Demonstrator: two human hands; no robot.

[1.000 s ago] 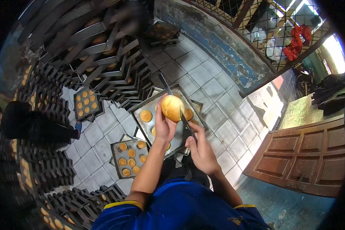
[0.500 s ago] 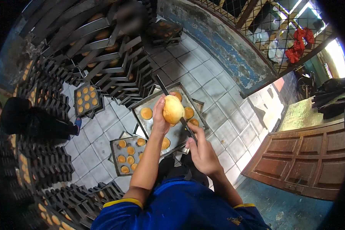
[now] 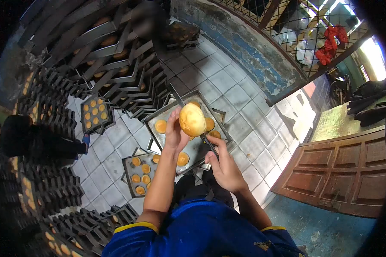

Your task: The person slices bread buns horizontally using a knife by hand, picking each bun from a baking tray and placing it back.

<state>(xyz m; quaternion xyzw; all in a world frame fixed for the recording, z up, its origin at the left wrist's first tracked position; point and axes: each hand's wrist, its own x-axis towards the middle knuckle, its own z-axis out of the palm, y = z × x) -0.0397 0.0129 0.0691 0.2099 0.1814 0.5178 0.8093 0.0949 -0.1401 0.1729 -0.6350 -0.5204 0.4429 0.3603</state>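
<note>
Head view: one bun point(image 3: 193, 120) is up in front of the body, seemingly raised over a large tray point(image 3: 195, 155).
Left hand: half curled, cupping point(image 3: 174, 135) the bun from its left side; the bun hides some fingers.
Right hand: closed around the knife handle point(image 3: 225, 169), just beside the bun's near edge.
Knife point(image 3: 207, 142): handle toward the body, blade tip beyond the bun's far side; its middle is hidden, so depth of cut cannot be told.
Bun support: a light cup should serve best, since the bun is probably soft and a hard squeeze would dent it.
Blade stroke: long, easy draws along the blade would likely part the crumb more cleanly than pressing.
Blade angle: best kept level through the bun, so both halves come out even.
Left fingers: safest kept flat on the crust, off the blade's line, especially where sight is blocked.
Tray below: other buns lie on it, so staying above it would catch crumbs.
</note>
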